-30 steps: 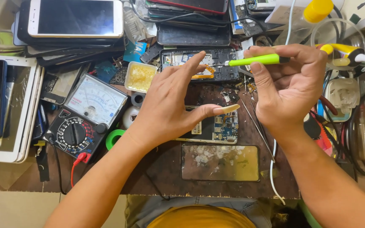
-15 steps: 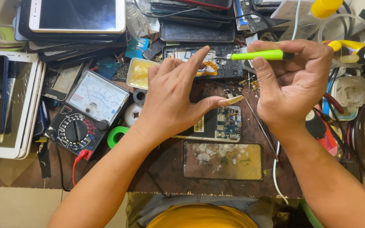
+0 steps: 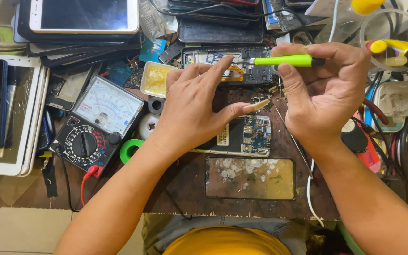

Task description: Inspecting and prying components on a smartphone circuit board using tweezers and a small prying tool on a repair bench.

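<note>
At the far left of the tabletop (image 3: 175,189) a white tablet (image 3: 5,118) lies flat, and beyond it a white phone (image 3: 83,16) tops a stack of dark handsets. Just right of the tablet sits an analog multimeter (image 3: 95,125) with a red lead trailing off its near corner, and a green tape roll (image 3: 129,150) lies beside it. Farther back is a small square dish of yellowish paste (image 3: 156,78).

Your left hand (image 3: 192,113) hovers over the middle of the tabletop with fingers spread and nothing in its grip; the index fingertip reaches the opened phone frame (image 3: 227,63) at the far side, and the thumb points right above the circuit board (image 3: 246,136). That board lies near the centre, partly under your palm. Nearer to you lies a detached phone glass (image 3: 250,178), smeared with pale residue.

Your right hand (image 3: 324,99) is closed around a green-handled screwdriver (image 3: 286,60), held level and pointing left, its tip meeting the phone frame just beside your left index finger. Whether the tip sits in a screw is hard to tell from this angle.

To the right of that hand are tangled cables, a white cord (image 3: 310,189) running off the near edge, and a yellow-capped tool (image 3: 393,47).
</note>
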